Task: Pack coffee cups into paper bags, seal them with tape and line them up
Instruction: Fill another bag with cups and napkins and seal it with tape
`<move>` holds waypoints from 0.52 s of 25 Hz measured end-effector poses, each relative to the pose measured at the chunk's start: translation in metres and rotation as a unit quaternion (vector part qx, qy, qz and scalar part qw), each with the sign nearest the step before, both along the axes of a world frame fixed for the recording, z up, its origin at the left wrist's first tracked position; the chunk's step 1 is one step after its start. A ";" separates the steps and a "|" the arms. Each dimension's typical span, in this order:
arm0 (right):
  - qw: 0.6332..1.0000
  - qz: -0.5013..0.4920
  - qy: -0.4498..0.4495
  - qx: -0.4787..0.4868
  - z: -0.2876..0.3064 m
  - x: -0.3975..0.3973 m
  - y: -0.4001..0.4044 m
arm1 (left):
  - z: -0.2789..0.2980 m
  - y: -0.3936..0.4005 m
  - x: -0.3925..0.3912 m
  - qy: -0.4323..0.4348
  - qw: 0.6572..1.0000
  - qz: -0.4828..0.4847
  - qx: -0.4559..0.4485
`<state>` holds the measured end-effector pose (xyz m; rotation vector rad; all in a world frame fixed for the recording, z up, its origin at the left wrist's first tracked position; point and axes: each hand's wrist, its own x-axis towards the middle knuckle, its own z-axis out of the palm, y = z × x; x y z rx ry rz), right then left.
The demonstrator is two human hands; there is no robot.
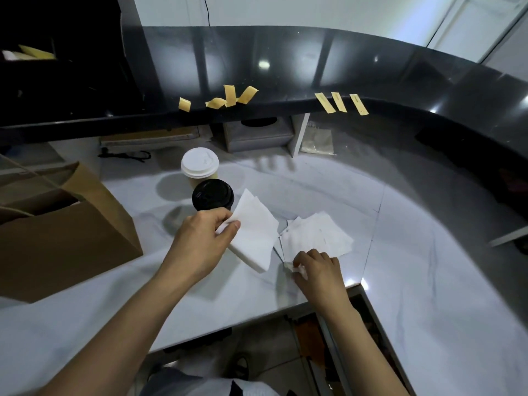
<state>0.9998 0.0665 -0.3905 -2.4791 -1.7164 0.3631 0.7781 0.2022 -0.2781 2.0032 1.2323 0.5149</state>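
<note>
Free room to the right, obstacles to the left and centre

The left of the tabletop is blocked by an open paper bag; the centre is taken by two lidded cups, touching, and napkins just beside them. Overhead reach at the back is limited by a raised dark counter hung with tape strips.

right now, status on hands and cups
Left hand pinching napkin stack; right hand picking at loose napkins. Both cups unpacked beside open paper bag. Nothing blocking.
</note>
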 end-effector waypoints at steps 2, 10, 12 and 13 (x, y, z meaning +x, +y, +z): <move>0.999 -0.028 0.022 0.024 0.001 0.001 0.000 | -0.001 -0.003 0.001 0.002 1.000 0.000 0.001; 0.972 -0.137 0.187 0.035 0.011 0.005 0.000 | -0.001 -0.010 0.004 0.007 1.000 -0.005 0.001; 0.945 -0.193 0.253 0.074 0.016 0.006 0.001 | 0.000 -0.011 0.004 0.012 1.000 -0.006 0.002; 0.931 -0.214 0.280 0.096 0.019 0.007 0.001 | 0.001 -0.012 0.004 0.013 1.000 -0.005 0.002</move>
